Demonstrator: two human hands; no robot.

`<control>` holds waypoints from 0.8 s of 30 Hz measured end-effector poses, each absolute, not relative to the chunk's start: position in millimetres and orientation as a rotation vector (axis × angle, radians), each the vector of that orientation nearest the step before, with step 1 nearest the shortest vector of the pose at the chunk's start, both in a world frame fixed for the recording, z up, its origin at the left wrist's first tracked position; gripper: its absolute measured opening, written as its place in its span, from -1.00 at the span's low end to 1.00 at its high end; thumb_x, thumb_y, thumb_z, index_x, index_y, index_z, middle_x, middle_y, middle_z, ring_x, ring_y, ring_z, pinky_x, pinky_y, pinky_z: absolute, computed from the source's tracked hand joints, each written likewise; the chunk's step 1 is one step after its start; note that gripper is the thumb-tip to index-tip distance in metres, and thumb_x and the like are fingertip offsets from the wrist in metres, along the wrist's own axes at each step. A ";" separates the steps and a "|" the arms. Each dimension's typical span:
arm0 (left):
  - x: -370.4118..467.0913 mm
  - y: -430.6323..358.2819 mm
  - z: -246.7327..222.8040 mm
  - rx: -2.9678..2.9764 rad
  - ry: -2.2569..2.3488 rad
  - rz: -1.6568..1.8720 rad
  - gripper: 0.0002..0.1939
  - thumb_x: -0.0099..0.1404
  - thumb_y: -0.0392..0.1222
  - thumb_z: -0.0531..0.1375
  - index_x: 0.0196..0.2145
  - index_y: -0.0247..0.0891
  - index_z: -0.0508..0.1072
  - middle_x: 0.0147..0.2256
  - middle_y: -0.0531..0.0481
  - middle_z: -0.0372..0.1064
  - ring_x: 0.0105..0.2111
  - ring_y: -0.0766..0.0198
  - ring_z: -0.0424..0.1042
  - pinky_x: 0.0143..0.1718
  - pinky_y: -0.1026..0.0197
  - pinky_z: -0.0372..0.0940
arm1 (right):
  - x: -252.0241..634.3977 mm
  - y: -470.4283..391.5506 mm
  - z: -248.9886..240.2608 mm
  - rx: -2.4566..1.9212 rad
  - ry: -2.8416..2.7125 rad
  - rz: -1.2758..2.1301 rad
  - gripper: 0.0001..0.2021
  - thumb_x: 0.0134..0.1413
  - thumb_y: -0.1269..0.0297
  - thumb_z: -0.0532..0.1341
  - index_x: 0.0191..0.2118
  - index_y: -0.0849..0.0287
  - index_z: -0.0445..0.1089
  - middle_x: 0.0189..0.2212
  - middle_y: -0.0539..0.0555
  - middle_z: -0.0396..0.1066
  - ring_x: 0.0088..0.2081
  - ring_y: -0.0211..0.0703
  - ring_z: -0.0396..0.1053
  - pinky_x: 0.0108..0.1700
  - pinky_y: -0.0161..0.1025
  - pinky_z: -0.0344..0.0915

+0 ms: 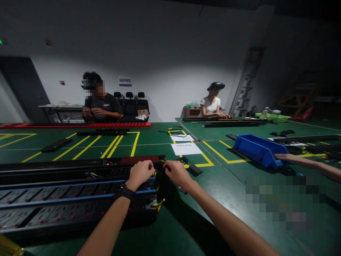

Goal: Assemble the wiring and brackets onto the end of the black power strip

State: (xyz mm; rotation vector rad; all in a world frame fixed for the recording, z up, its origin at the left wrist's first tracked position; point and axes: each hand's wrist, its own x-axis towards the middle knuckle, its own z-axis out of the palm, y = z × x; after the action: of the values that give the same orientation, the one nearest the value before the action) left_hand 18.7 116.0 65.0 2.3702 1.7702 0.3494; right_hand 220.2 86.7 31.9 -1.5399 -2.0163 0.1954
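Note:
My left hand (140, 174), wearing a black wristband, is closed in a pinch over the right end of a row of long black power strips (87, 209). What it pinches is hidden; a bit of yellow wire shows by the fingertips. Just across a narrow gap, my right hand (178, 174) is also pinched, its fingertips at a small dark part I cannot make out clearly. The nearer strips carry blue edges, socket slots and small red dots. Yellow-green wires (160, 203) stick out of the nearest strip's open end.
A small black box (195, 170) and paper sheets (186, 149) lie beyond my right hand. Another person's hand (282, 158) touches a blue bin (258, 151) at right. Two people work across the green table (207, 199), near a red rail (71, 125) and dark strips (231, 124).

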 end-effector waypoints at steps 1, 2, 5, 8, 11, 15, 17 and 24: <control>18.5 115.5 65.4 2.361 1.772 0.353 -0.78 0.36 -0.11 0.17 -0.15 -0.05 0.62 -0.13 -0.07 0.67 -0.07 -0.06 0.63 -0.15 0.12 0.40 | 228.1 88.3 28.9 -1.530 -1.942 0.228 -0.71 0.14 0.52 0.20 -0.15 0.13 0.64 -0.26 0.09 0.67 -0.21 -0.08 0.60 -0.13 -0.28 0.37; 18.4 114.9 65.8 2.354 1.773 0.356 -0.80 0.35 -0.12 0.17 -0.16 -0.07 0.60 -0.14 -0.07 0.67 -0.07 -0.05 0.63 -0.16 0.12 0.39 | 237.6 90.0 26.1 -1.515 -1.857 0.269 -0.73 0.10 0.50 0.21 -0.19 0.13 0.64 -0.32 0.07 0.66 -0.28 -0.09 0.58 -0.20 -0.28 0.36; 18.9 113.5 66.5 2.355 1.781 0.339 -0.83 0.37 -0.13 0.14 -0.19 -0.09 0.54 -0.16 -0.07 0.66 -0.10 -0.04 0.63 -0.17 0.11 0.38 | 276.1 94.4 20.8 -1.462 -1.638 0.395 -0.78 0.03 0.41 0.24 -0.25 0.14 0.63 -0.39 0.05 0.63 -0.34 -0.08 0.54 -0.27 -0.25 0.34; 20.2 113.9 65.7 2.394 1.789 0.319 -0.83 0.41 -0.13 0.09 -0.20 -0.10 0.49 -0.17 -0.07 0.64 -0.10 -0.04 0.62 -0.19 0.09 0.37 | 324.3 93.1 19.7 -1.444 -1.428 0.527 -0.84 -0.03 0.33 0.28 -0.33 0.13 0.62 -0.40 0.06 0.62 -0.33 -0.07 0.52 -0.27 -0.22 0.35; 21.8 114.3 64.5 2.469 1.784 0.294 -0.83 0.43 -0.15 0.07 -0.19 -0.12 0.46 -0.12 -0.10 0.63 -0.09 -0.03 0.61 -0.19 0.09 0.36 | 367.5 83.6 16.3 -1.450 -1.176 0.661 -0.86 -0.11 0.31 0.32 -0.36 0.15 0.62 -0.43 0.08 0.59 -0.38 -0.11 0.46 -0.32 -0.22 0.32; 24.7 109.2 66.7 2.550 1.762 0.204 -0.75 0.49 -0.17 -0.02 -0.14 -0.13 0.46 -0.11 -0.13 0.62 -0.09 -0.03 0.61 -0.18 0.08 0.36 | 397.7 71.3 2.0 -1.483 -0.983 0.761 -0.81 -0.05 0.27 0.31 -0.31 0.22 0.60 -0.36 0.17 0.59 -0.43 -0.17 0.37 -0.42 -0.22 0.24; 26.0 105.6 69.6 2.554 1.787 0.186 -0.75 0.50 -0.17 -0.03 -0.14 -0.14 0.45 -0.11 -0.14 0.62 -0.09 -0.06 0.61 -0.19 0.07 0.36 | 402.6 70.4 -5.7 -1.501 -0.965 0.782 -0.79 -0.03 0.27 0.29 -0.29 0.25 0.59 -0.34 0.20 0.58 -0.45 -0.19 0.34 -0.44 -0.21 0.22; 28.6 102.3 87.5 2.390 1.991 0.359 -0.73 0.51 -0.13 -0.02 -0.11 -0.14 0.47 -0.15 -0.14 0.62 -0.16 -0.07 0.61 -0.23 0.08 0.31 | 402.3 77.5 -18.4 -1.536 -1.092 0.732 -0.75 -0.04 0.20 0.28 -0.28 0.24 0.60 -0.36 0.21 0.58 -0.49 -0.19 0.33 -0.49 -0.22 0.20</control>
State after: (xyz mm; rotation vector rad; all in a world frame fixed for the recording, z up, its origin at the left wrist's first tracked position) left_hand 28.6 102.3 87.5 2.3901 1.9908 0.3589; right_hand 402.3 77.5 -18.4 -1.5359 -1.0919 0.7324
